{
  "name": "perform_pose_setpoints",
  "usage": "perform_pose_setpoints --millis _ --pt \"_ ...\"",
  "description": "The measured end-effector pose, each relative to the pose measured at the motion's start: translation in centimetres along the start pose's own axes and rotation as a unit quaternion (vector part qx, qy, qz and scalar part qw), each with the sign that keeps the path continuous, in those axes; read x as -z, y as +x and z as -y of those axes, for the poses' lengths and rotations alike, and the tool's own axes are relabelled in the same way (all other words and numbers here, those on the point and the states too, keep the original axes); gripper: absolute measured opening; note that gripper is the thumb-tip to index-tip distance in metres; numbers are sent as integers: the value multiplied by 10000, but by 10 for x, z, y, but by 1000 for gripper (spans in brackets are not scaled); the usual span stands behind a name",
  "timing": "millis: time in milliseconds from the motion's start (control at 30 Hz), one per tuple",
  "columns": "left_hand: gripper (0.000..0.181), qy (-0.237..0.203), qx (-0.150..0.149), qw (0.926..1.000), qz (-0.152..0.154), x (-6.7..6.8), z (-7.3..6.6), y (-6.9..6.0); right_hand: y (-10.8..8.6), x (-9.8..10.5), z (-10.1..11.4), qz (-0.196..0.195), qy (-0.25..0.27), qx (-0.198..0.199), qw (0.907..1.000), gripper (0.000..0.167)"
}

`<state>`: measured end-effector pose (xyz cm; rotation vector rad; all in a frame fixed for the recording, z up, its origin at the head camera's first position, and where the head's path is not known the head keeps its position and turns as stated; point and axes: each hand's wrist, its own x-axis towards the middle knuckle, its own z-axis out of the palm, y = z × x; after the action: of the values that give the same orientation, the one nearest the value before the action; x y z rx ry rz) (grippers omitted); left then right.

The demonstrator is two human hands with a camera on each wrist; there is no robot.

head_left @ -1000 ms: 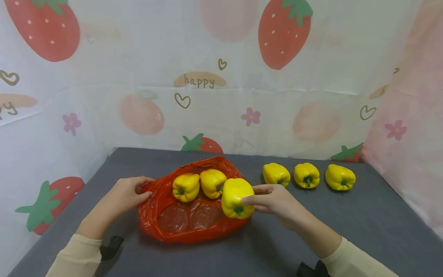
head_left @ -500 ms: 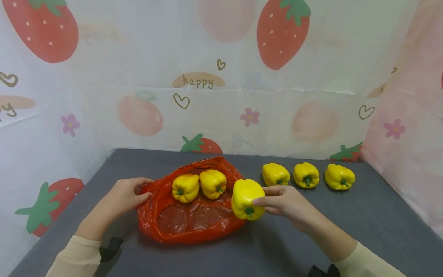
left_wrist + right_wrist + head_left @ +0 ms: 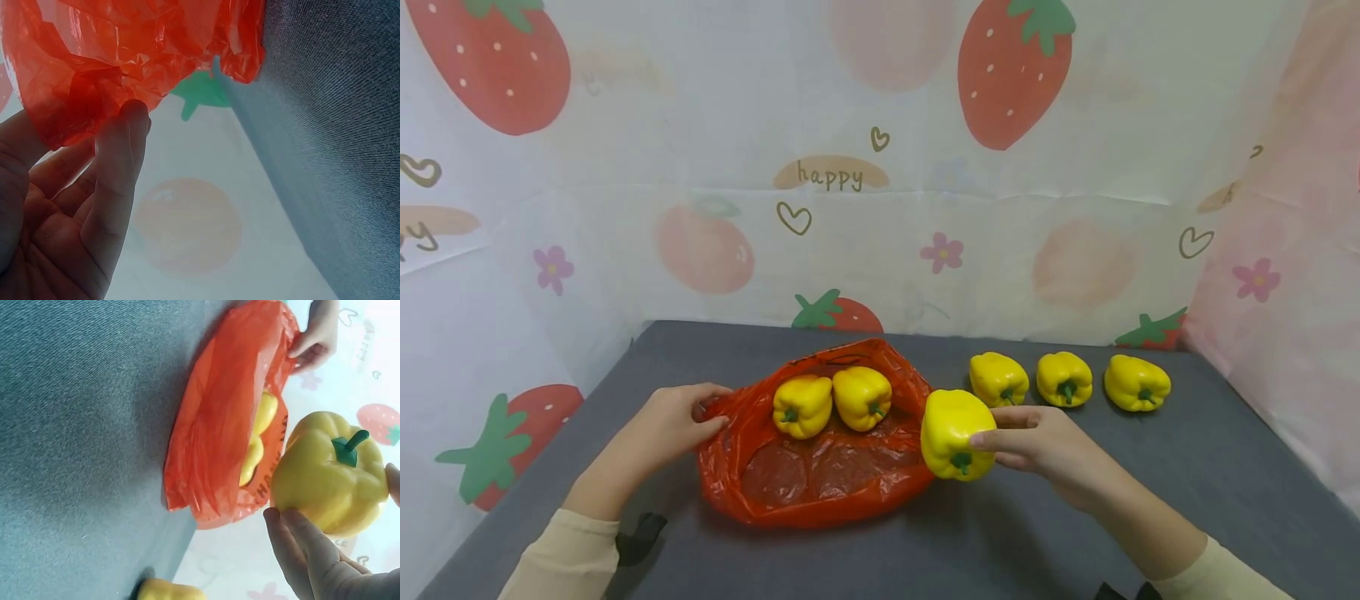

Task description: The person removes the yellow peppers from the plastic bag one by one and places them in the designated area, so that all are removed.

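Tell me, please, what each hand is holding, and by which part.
The left hand pinches the red bag by its left edge; the right hand grips a yellow pepper by its sides.

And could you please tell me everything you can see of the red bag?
The red bag looks like thin, shiny, crinkled plastic with dark lettering. It sits open on the grey table, holding two yellow peppers. The left hand pinches its edge; whether the pepper in the right hand touches it is unclear.

Light is soft, shadows on the desk (image 3: pixel 820 567) are diffuse, the red bag (image 3: pixel 722 487) glints, and the right wrist view's backdrop (image 3: pixel 231 553) looks washed out.
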<state>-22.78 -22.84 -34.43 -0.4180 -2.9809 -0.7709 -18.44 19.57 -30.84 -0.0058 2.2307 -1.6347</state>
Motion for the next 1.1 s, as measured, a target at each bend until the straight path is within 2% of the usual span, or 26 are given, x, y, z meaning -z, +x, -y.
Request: perform_pose_setpoints --millis 500,733,1100 --pt "37 50 24 10000 27 0 1 0 -5 12 -9 92 -38 -9 9999 64" --pt "38 32 21 10000 36 1 0 -1 -5 18 -16 -47 -91 -103 9999 67" --pt "37 47 -25 10000 3 0 0 0 -5 28 -27 -58 -112 -263 9996 70"
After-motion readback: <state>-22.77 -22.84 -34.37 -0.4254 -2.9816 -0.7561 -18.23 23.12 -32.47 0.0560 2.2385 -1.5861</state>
